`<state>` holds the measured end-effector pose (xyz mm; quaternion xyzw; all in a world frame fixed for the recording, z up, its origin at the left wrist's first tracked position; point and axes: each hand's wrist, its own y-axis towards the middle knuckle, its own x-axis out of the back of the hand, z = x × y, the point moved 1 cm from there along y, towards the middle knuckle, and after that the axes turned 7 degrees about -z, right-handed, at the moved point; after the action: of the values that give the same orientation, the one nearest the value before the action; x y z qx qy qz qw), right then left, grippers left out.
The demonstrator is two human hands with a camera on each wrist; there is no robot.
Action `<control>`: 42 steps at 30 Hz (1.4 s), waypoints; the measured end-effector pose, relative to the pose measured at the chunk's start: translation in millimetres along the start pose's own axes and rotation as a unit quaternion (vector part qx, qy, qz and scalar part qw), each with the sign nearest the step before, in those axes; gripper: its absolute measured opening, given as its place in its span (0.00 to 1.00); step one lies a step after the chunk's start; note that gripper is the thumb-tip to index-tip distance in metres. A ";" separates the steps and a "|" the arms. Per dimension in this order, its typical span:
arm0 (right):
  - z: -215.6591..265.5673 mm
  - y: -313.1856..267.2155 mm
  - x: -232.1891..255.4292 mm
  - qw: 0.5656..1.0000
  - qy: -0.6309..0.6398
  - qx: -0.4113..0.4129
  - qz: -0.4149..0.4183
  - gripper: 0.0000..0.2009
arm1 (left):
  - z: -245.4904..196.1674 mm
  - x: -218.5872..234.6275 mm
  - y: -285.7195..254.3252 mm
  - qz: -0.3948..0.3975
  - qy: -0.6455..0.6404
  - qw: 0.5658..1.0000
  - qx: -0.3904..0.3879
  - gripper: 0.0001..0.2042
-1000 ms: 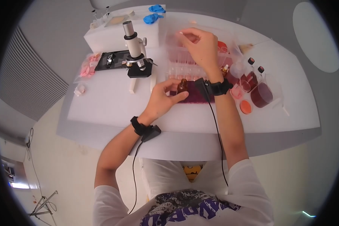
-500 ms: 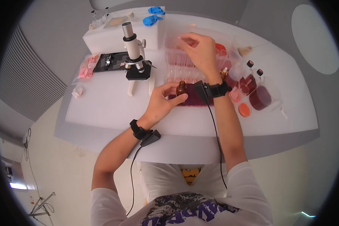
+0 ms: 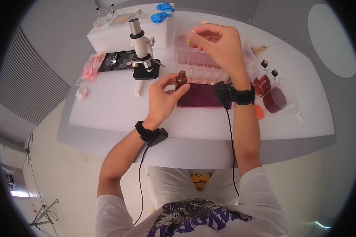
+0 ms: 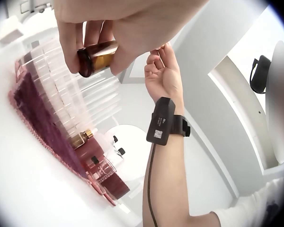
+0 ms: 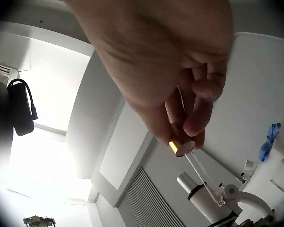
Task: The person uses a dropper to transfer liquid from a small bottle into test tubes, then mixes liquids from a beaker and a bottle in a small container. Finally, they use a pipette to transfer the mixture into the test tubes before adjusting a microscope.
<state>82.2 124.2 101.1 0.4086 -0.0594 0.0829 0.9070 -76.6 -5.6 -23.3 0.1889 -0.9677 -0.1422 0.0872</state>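
In the head view my left hand [image 3: 162,98] grips a small brown glass bottle [image 3: 181,81] between thumb and fingers, its uncapped neck pointing up. The left wrist view shows the base of that bottle [image 4: 97,59] below the fingers. Higher up and to the right, my right hand [image 3: 225,49] pinches a dropper by its gold-collared top [image 5: 181,147]. A clear glass pipette [image 5: 199,171] hangs from the collar, its tip clear of the bottle. Beneath the hands are a clear rack with tubes [image 3: 197,59] and a dark purple cloth [image 3: 203,96].
A microscope [image 3: 140,49] stands left of the rack, beside a black tray [image 3: 120,61]. Blue gloves [image 3: 160,17] lie on a white box behind. To the right are a beaker of dark red liquid [image 3: 275,99] and black-capped bottles. Another gold-collared dropper bottle [image 4: 80,138] stands by the rack.
My left hand has shifted left and slightly back with the bottle. My right hand has moved right and up, and the gold of the dropper now shows at its fingertips.
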 end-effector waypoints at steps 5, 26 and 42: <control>21.6 -5.8 -1.3 0.997 -0.016 -0.005 0.074 0.14 | 2.5 4.8 4.7 -0.047 -0.045 0.997 -0.041 0.19; 9.0 -17.2 -11.7 0.965 0.034 -0.071 0.251 0.09 | -3.7 16.2 8.4 -0.155 0.084 0.965 -0.193 0.20; 6.0 -11.7 2.6 0.969 0.009 -0.018 0.245 0.10 | -4.6 12.0 7.4 -0.135 0.107 0.958 -0.228 0.20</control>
<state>86.8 112.3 96.9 0.3643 -0.1507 0.3048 0.8670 -89.1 -4.8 -15.3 0.3073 -0.8602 -0.3482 0.2104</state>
